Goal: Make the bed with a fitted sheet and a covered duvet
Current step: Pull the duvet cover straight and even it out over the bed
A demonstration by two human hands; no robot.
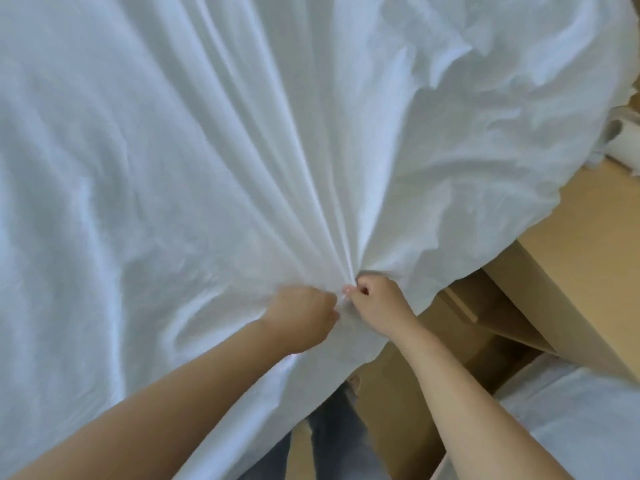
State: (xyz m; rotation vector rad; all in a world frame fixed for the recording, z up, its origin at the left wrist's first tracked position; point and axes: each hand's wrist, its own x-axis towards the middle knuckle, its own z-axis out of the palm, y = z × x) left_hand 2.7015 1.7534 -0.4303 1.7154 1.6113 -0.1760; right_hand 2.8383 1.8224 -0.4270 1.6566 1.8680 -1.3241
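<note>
A large white sheet (207, 150) covers almost the whole view and lies spread over the bed. Its cloth is bunched into long folds that fan out from one point near the bed's lower right corner. My left hand (301, 315) is closed on the gathered cloth at that point. My right hand (377, 303) pinches the same bunch right beside it, and the two hands almost touch. The sheet's right edge (485, 216) hangs crumpled over the side of the bed. The mattress underneath is hidden.
A light wooden bedside unit (571, 271) with an open shelf stands to the right of the bed. More white bedding (571, 420) lies at the lower right. My legs in jeans (332, 441) stand on the wooden floor (391, 403) by the bed's corner.
</note>
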